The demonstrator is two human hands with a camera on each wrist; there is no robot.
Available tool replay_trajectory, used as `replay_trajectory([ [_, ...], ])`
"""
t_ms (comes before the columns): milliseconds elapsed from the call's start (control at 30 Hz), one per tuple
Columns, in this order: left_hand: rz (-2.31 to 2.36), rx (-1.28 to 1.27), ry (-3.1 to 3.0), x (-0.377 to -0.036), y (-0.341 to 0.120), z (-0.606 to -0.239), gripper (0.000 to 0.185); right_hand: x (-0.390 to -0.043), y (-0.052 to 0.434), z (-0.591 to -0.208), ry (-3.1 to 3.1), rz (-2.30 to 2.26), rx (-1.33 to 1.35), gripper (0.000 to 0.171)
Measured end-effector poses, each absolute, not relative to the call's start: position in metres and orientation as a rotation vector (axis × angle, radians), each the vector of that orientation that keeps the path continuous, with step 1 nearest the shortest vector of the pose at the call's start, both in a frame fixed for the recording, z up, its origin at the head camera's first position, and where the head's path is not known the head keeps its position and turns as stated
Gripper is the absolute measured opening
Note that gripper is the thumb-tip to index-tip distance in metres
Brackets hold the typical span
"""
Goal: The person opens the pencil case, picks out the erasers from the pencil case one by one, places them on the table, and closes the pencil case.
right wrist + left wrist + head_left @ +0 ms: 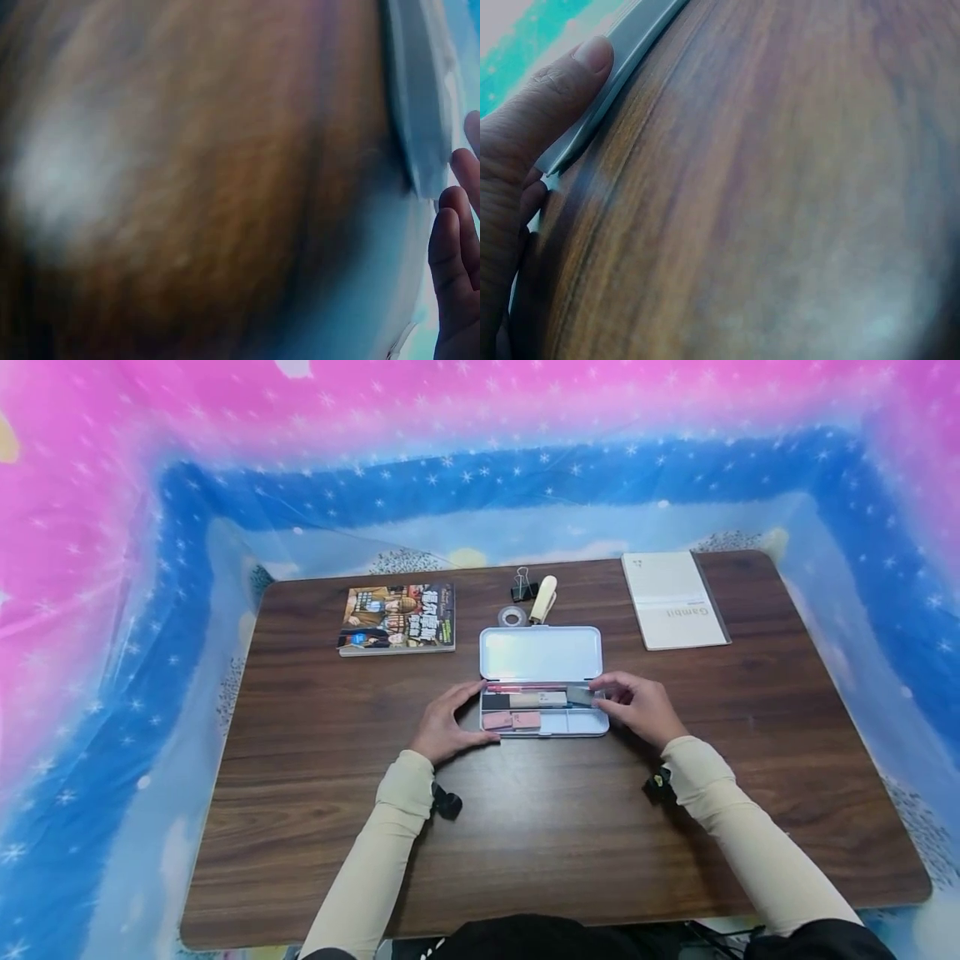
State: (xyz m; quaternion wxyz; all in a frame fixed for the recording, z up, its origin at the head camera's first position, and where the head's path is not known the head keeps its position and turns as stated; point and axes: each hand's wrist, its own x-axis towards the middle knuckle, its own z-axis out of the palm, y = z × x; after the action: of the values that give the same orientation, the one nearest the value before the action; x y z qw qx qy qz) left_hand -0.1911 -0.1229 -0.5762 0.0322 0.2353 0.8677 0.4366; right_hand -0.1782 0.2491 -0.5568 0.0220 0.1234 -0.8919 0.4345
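A white pencil case (555, 723) lies with its lid (540, 652) raised in the middle of the table. Around its left end curves my left hand (447, 723), thumb along the front edge and fingers toward the hinge; the left wrist view shows the thumb (594, 56) pressed on the case wall. At the other end, my right hand (639, 703) pinches a small grey block (579, 696) lying in the upper compartment. Beside that block is a black and white stick-shaped item (525, 700), with a pink pen (525, 687) behind it. Two pink erasers (512, 720) occupy the front compartment.
Behind the case are a tape roll (512, 616), a black binder clip (523, 585) and a cream-handled tool (544, 599). A comic-style book (397, 618) lies at back left, a white notebook (672, 602) at back right. Patterned cloth (480, 485) surrounds the table.
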Motion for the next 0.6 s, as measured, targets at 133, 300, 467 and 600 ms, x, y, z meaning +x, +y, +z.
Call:
replay_trajectory([
  [133,1.321,0.699,2.672,-0.1921,-0.1241,-0.5751,0.096,-0.1803,0.2462,-0.5569,-2.819,1.189,0.482,0.03],
  [300,1.301,0.706,2.681,-0.1929,-0.124,-0.5759,0.097,-0.1842,0.2458,-0.5559,-2.854,1.116,0.517,0.031],
  [467,1.306,0.711,2.684,-0.1924,-0.124,-0.5776,0.096,-0.1839,0.2446,-0.5525,-2.872,1.127,0.5,0.031],
  [600,1.312,0.707,2.687,-0.1918,-0.1245,-0.5777,0.096,-0.1846,0.2413,-0.551,-2.896,1.169,0.454,0.029],
])
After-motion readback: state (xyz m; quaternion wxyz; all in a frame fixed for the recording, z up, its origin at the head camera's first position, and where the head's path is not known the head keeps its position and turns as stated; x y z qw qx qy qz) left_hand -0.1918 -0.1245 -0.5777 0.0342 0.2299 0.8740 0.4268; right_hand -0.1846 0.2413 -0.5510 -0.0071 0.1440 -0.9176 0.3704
